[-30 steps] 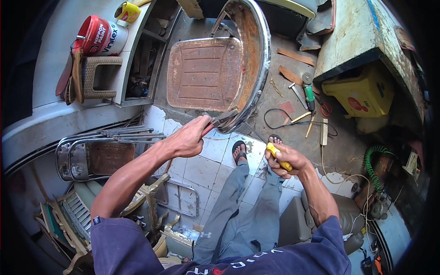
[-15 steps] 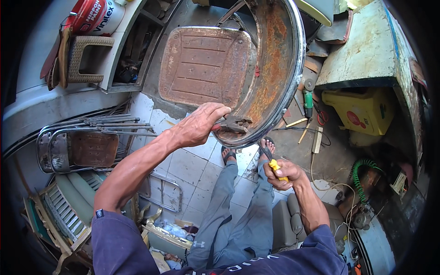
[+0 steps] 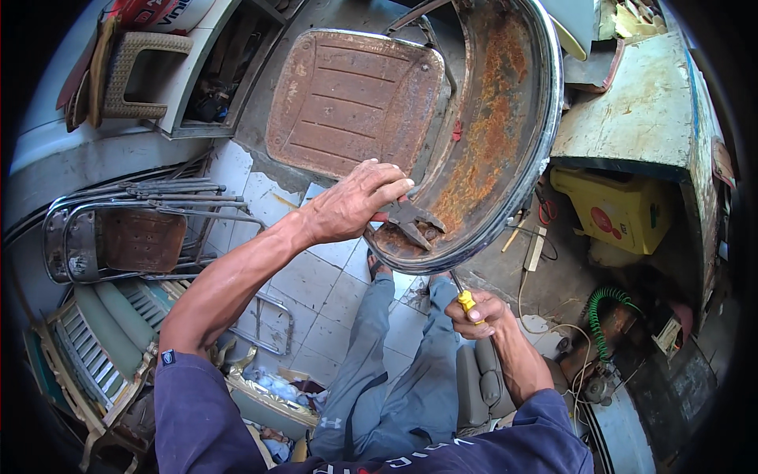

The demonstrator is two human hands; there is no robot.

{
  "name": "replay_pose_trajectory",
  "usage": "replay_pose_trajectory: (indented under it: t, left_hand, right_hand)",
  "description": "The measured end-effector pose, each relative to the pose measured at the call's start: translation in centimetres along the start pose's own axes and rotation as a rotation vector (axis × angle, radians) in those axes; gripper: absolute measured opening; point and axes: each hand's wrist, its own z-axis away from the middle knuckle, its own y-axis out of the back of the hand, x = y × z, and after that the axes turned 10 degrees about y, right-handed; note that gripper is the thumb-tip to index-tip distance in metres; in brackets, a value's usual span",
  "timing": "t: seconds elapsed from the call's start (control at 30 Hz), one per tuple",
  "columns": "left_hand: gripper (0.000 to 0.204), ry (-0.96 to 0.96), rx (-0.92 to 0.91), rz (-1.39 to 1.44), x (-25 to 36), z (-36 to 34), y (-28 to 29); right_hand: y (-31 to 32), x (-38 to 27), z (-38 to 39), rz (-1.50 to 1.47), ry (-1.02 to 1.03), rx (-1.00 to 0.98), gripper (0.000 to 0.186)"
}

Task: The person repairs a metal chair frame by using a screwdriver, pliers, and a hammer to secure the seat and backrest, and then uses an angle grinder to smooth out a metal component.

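My left hand (image 3: 359,204) is closed round the red handles of a pair of pliers (image 3: 412,224). The dark jaws are at a small bolt-like piece at the near end of a rusty curved metal panel (image 3: 496,134) with a chromed rim. My right hand (image 3: 483,317) grips a yellow-handled screwdriver (image 3: 467,303). Its shaft points up to the panel's near outer rim; the tip is hidden there. Joined by metal tubes beyond the panel is a brown rusty seat plate (image 3: 354,103) of what looks like a chair.
Folded metal chairs (image 3: 146,241) lean at the left above stacked furniture parts (image 3: 103,355). To the right are a yellow plastic container (image 3: 612,209) under a worn bench (image 3: 632,118), a green coiled hose (image 3: 598,316) and loose cords. A grey cushion (image 3: 478,379) lies beside my leg.
The curved panel and seat plate have shifted in view, the panel rightward. The screwdriver has come up to the panel's rim with its shaft now showing. The pliers stay at the panel's near end.
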Motion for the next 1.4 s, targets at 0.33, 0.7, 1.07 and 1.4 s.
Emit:
replay_pose_trajectory:
  t: [0.33,0.7,1.07,1.4]
  left_hand:
    - [0.093,0.058,0.023,0.049,0.4,1.1,-0.6]
    - [0.083,0.142,-0.03,0.03,1.9,1.3,0.2]
    - [0.052,0.211,-0.152,0.013,2.9,1.3,1.3]
    - [0.068,0.167,-0.27,0.076,1.7,1.4,1.2]
  right_hand:
    - [-1.4,-0.6,1.0,0.584,0.402,0.393,0.025]
    - [-1.3,-1.0,1.5,0.364,0.238,0.326,0.031]
    - [-2.7,-2.3,0.4,0.41,-0.084,0.201,0.037]
    - [-6.1,-3.0,-1.1,1.025,-0.158,0.589,0.041]
